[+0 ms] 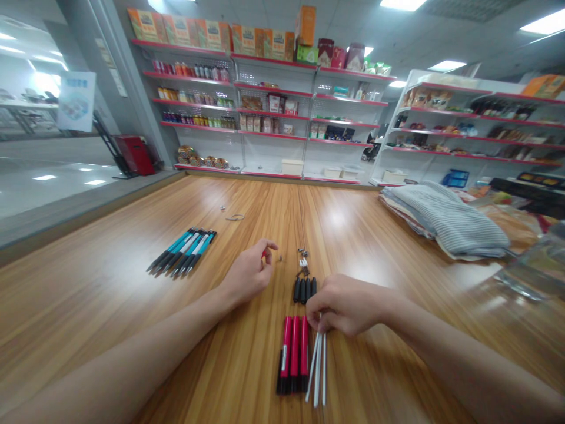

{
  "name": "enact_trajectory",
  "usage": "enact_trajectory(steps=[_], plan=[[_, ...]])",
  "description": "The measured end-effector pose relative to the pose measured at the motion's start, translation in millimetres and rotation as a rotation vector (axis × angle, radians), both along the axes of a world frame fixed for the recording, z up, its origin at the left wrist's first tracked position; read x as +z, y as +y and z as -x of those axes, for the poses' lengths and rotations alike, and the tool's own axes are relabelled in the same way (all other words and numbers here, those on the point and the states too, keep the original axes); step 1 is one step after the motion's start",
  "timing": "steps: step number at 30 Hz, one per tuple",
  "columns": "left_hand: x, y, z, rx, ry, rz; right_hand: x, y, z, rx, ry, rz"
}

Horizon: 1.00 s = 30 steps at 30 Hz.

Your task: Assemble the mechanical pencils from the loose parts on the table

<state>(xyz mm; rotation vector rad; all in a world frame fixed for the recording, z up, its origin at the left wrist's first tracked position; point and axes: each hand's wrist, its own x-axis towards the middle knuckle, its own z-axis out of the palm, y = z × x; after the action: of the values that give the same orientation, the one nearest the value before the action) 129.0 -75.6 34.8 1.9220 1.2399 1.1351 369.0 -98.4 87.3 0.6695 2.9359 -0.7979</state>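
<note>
My left hand (249, 268) is raised above the middle of the wooden table, fingers curled round a red pen barrel (265, 253) that barely shows. My right hand (338, 303) pinches at the upper ends of several thin white pen refills (317, 371); its fingers hide those ends. Beside the refills lie three red pen barrels (294, 353) with black lower ends, side by side. Black pen grips (305, 290) form a row just beyond them. Farther up are small white pieces (303, 262) and small metal pieces (302, 252). A tiny cone tip (281, 258) stands near my left fingertips.
Several blue and black pens (183, 252) lie in a row at left on the wooden table (185, 341). A thin ring (235, 217) lies farther back. Folded cloths (445, 218) and a clear container (541, 265) are at right. Stocked shelves (273, 112) stand behind the table.
</note>
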Motion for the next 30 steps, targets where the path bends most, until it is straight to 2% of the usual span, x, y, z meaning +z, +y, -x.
enact_trajectory(steps=[4,6,8,11,15,19,22,24,27,30], plan=[[0.6,8.6,8.1,-0.145,-0.665,0.313,0.8,-2.5,0.3,0.018,-0.039,-0.086],[1.1,15.1,12.2,-0.178,-0.927,0.417,0.9,-3.4,-0.1,0.021,-0.051,-0.119],[2.0,20.2,14.7,-0.176,-1.067,0.466,2.9,-5.0,-0.6,0.023,-0.05,-0.152],[2.4,23.4,15.4,-0.164,-1.138,0.504,8.9,-6.8,-2.2,0.023,-0.044,-0.195],[-1.5,22.3,13.0,-0.169,-1.072,0.509,4.8,1.1,-6.5,-0.095,0.01,-0.286],[-0.8,14.9,6.4,-0.197,-0.873,0.482,-21.8,19.5,-10.1,-0.434,0.237,-0.415],[5.9,3.1,-0.8,-0.237,-0.645,0.421,-37.9,25.9,-7.9,-0.62,0.233,-0.565],[10.9,-6.0,-5.8,-0.235,-0.471,0.281,-41.6,23.9,-3.7,-0.653,0.175,-0.645],[15.4,-17.1,-12.8,-0.216,-0.253,0.064,-41.4,16.3,4.4,-0.627,0.123,-0.693],[14.2,-22.2,-17.8,-0.228,-0.122,-0.023,-39.2,9.7,11.3,-0.604,0.104,-0.734]])
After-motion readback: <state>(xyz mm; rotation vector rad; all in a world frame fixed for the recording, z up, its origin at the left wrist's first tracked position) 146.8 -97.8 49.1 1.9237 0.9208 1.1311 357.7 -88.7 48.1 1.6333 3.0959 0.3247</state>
